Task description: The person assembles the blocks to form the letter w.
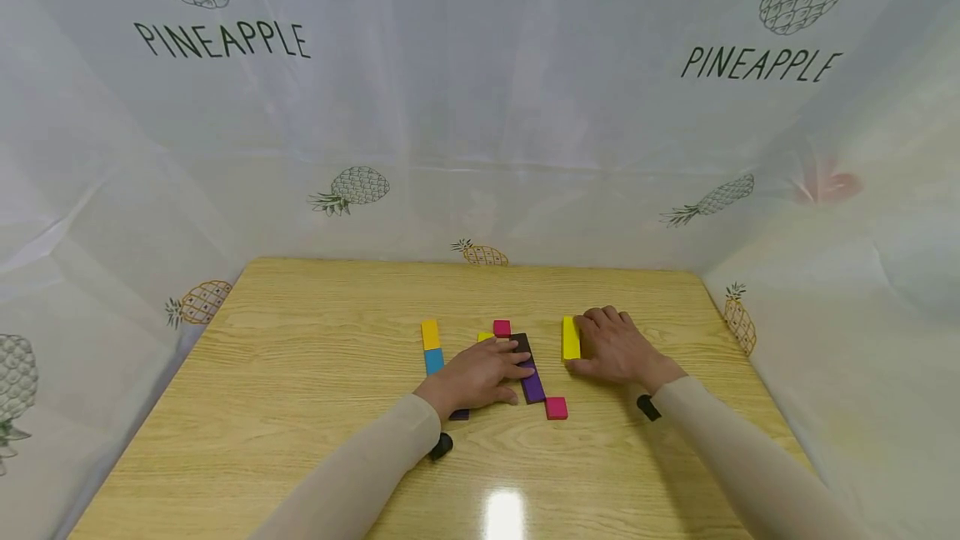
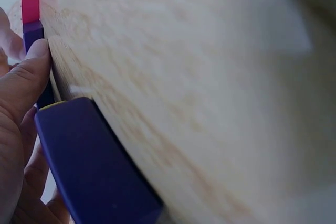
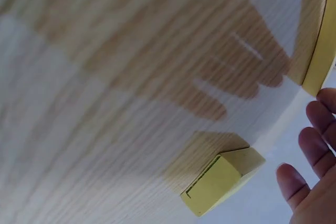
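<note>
In the head view my left hand [image 1: 476,375] lies palm down over a group of coloured blocks, its fingers spread and their tips on the black block [image 1: 520,345] and purple block [image 1: 533,388]. The thumb in the left wrist view overlaps a dark block, and a larger purple block [image 2: 97,161] lies closer to the camera. My right hand [image 1: 617,348] is beside a long yellow block [image 1: 571,338], fingertips at its right side and thumb by its near end. In the right wrist view the fingers [image 3: 316,150] look loosely extended, close to yellow pieces.
An orange block [image 1: 430,333] and a blue block [image 1: 434,362] line up left of my left hand. Pink squares lie at the far end [image 1: 502,328] and near end [image 1: 556,408] of the dark blocks. A pineapple-print sheet [image 1: 480,107] surrounds the wooden table [image 1: 315,340].
</note>
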{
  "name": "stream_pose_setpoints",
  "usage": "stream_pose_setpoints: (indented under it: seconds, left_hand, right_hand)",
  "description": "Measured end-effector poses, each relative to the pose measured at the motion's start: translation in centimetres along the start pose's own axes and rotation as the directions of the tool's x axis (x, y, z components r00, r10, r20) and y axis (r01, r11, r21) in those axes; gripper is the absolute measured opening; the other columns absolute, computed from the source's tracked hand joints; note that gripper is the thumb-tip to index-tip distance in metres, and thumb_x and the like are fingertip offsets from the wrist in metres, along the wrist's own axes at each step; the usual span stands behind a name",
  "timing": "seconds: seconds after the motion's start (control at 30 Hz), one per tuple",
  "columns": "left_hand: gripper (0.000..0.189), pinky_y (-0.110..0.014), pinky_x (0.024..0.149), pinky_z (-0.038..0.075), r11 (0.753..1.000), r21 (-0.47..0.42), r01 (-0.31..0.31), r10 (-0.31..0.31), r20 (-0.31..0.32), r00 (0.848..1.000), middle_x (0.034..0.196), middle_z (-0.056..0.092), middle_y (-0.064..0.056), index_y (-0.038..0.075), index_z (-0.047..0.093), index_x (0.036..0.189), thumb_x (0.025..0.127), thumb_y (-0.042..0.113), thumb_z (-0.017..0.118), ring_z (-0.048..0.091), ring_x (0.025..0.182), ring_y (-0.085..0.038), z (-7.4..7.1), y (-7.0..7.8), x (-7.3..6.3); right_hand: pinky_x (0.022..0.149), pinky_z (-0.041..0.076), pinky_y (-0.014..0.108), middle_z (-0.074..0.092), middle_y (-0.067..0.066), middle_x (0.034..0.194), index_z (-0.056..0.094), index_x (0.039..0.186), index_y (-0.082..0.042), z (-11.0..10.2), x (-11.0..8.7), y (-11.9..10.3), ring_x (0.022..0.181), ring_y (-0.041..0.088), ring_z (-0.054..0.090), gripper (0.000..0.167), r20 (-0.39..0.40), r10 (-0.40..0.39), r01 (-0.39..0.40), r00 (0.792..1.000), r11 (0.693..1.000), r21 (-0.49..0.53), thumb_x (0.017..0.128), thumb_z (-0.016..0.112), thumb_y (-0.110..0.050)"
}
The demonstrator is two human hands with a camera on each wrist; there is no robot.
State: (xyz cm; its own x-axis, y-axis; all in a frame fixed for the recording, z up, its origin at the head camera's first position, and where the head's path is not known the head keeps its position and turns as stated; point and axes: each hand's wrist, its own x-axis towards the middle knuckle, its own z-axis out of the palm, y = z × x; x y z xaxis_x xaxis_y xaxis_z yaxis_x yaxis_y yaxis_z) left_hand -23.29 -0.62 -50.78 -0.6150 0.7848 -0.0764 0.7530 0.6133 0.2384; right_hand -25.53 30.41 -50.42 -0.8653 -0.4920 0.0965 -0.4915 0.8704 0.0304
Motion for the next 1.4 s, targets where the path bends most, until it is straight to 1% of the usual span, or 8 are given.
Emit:
stream_pose_setpoints:
  seconds: [0.2,0.37,0.6,0.83,0.93,1.17,1.3,1.4]
  left_hand:
    - [0.055,-0.043,0.132,0.025,1.0,0.003,0.006,-0.006,0.006,1.0,0.166,0.043,0.009,0.033,0.053,0.157,0.104,0.045,0.063,0.027,0.162,-0.019,0.0,-0.1,0.1]
    - [0.055,-0.043,0.132,0.025,1.0,0.011,0.003,-0.003,0.009,1.0,0.166,0.043,0.009,0.033,0.053,0.157,0.105,0.046,0.063,0.027,0.161,-0.019,0.0,-0.1,0.1]
    - [0.054,-0.044,0.132,0.025,1.0,0.007,-0.002,0.002,0.004,1.0,0.166,0.043,0.008,0.032,0.053,0.157,0.105,0.046,0.062,0.027,0.162,-0.02,0.0,-0.1,0.1]
    - [0.055,-0.044,0.132,0.025,1.0,0.012,-0.003,0.003,0.003,1.0,0.166,0.043,0.008,0.032,0.053,0.157,0.104,0.046,0.063,0.027,0.162,-0.02,0.1,-0.1,0.1]
    - [0.055,-0.044,0.132,0.025,1.0,0.015,-0.001,0.001,0.005,1.0,0.167,0.043,0.008,0.033,0.053,0.157,0.105,0.046,0.062,0.027,0.162,-0.02,0.1,-0.1,0.1]
    - [0.055,-0.045,0.132,0.025,1.0,0.016,-0.003,0.003,0.01,1.0,0.167,0.043,0.007,0.032,0.053,0.157,0.105,0.046,0.062,0.028,0.161,-0.021,0.0,0.0,0.1]
    - [0.055,-0.046,0.132,0.025,1.0,0.008,-0.005,0.005,0.005,1.0,0.167,0.043,0.006,0.03,0.054,0.157,0.105,0.045,0.063,0.028,0.161,-0.022,-0.1,0.0,0.0]
    - [0.054,-0.045,0.132,0.025,1.0,0.008,-0.004,0.004,0.006,1.0,0.166,0.043,0.006,0.03,0.054,0.157,0.105,0.045,0.063,0.028,0.161,-0.022,-0.1,0.0,0.0]
  right_hand:
    - [0.109,0.042,0.066,0.055,0.021,0.146,0.05,0.154,-0.002,0.0,0.5,0.2,0.134,0.045,0.05,0.096,0.069,0.057,-0.061,0.996,0.997,0.056,0.089,0.068,-0.069]
    - [0.108,0.042,0.067,0.056,0.021,0.144,0.054,0.149,0.0,-0.1,0.5,0.1,0.132,0.045,0.05,0.094,0.091,0.076,-0.084,0.993,0.992,0.091,0.086,0.07,-0.069]
    - [0.098,0.046,0.059,0.06,0.019,0.128,0.059,0.131,0.0,0.1,0.2,-0.1,0.117,0.04,0.054,0.086,0.048,0.071,-0.075,0.996,0.994,0.081,0.082,0.072,-0.07]
    - [0.09,0.045,0.051,0.059,0.019,0.119,0.057,0.127,0.003,-0.1,-0.6,-0.1,0.11,0.039,0.052,0.091,-0.047,0.053,-0.054,0.997,0.998,-0.016,0.08,0.075,-0.072]
    - [0.089,0.045,0.051,0.059,0.019,0.118,0.057,0.127,0.003,-0.2,-1.1,-0.1,0.109,0.039,0.052,0.092,-0.071,0.042,-0.045,0.997,0.998,-0.049,0.079,0.074,-0.074]
    - [0.087,0.047,0.052,0.061,0.018,0.119,0.06,0.125,0.001,-0.2,-2.5,-0.6,0.106,0.037,0.055,0.088,-0.1,-0.013,0.007,0.995,0.998,-0.058,0.08,0.075,-0.074]
    - [0.09,0.049,0.054,0.062,0.017,0.12,0.061,0.124,-0.001,-0.1,-2.9,-1.0,0.107,0.037,0.056,0.085,-0.108,-0.037,0.032,0.993,0.998,-0.053,0.08,0.075,-0.072]
    - [0.095,0.049,0.059,0.062,0.017,0.121,0.061,0.124,-0.001,0.0,-3.2,-1.2,0.11,0.037,0.057,0.084,-0.092,-0.04,0.037,0.995,0.999,-0.039,0.08,0.076,-0.071]
